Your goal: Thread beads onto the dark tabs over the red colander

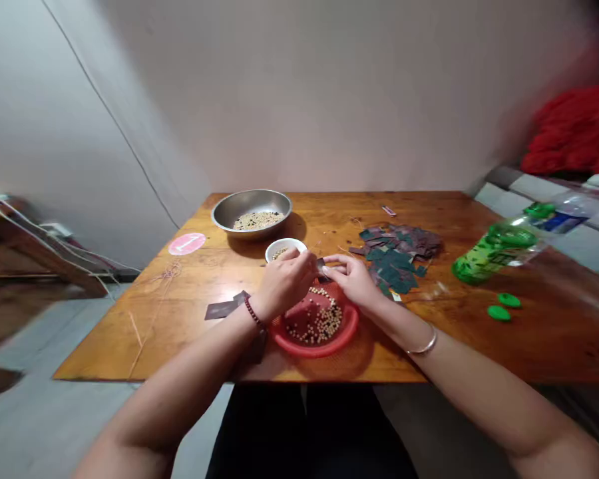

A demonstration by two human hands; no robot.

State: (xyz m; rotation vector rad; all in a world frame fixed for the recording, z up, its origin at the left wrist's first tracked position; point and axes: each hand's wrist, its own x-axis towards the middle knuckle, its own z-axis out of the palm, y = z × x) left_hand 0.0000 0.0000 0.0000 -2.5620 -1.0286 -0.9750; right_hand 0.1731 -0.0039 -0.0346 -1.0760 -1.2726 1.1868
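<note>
Two-handed, worked above a wooden table (459,339). Found toward its back left a steel bowl (252,201), seemingly stiff and thin-walled, best taken by opposite sides of the rim. Had a red basket (317,350) near the front edge, likely light plastic with some give, to be steadied by its rounded rim. Saw to the right a loose heap of dark scraps (394,266), apparently limp and apt to slide over one another. Held the left hand (289,283) with fingers curled together; could not tell of anything pinched inside. Set the right hand (348,279) close beside it, with thumb and fingers closed on something small. Noticed a white bowl (285,242) just behind the left hand, probably hard and safest gripped at the rim. Had in the right fingertips, over the far side of the basket, a small dark piece (321,264). Judged it thin, very light and bendable, better held along an edge than squeezed across the middle. Lastly, saw pale and dark beads (327,326) scattered in the basket: hard and smooth by the look, prone to roll, calling for a gentle fingertip pinch.
</note>
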